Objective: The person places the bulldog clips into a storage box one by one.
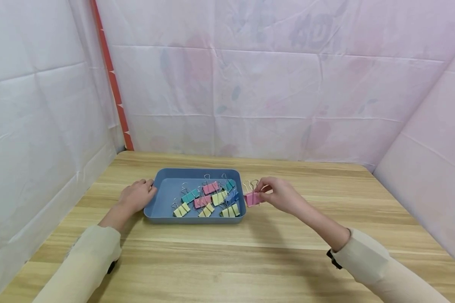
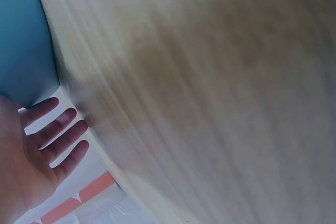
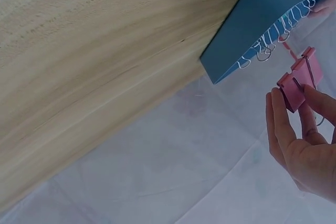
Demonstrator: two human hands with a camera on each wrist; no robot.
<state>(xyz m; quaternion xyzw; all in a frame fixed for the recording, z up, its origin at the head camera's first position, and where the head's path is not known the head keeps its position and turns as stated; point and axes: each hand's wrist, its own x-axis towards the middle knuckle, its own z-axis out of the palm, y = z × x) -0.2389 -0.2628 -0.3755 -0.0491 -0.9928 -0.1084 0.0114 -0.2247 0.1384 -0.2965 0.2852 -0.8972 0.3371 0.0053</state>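
Observation:
A blue tray sits on the table with several binder clips in it: yellow, teal, pink and blue. Just past the tray's right side, my right hand pinches a large pink binder clip between thumb and fingers. In the right wrist view that pink clip is held at one end, its wire handles sticking out. My left hand rests against the tray's left end; the left wrist view shows its fingers extended and spread.
The light wooden table extends in front of the tray and to its right. White patterned sheets hang behind the table and on both sides. A red strip runs down the back left corner.

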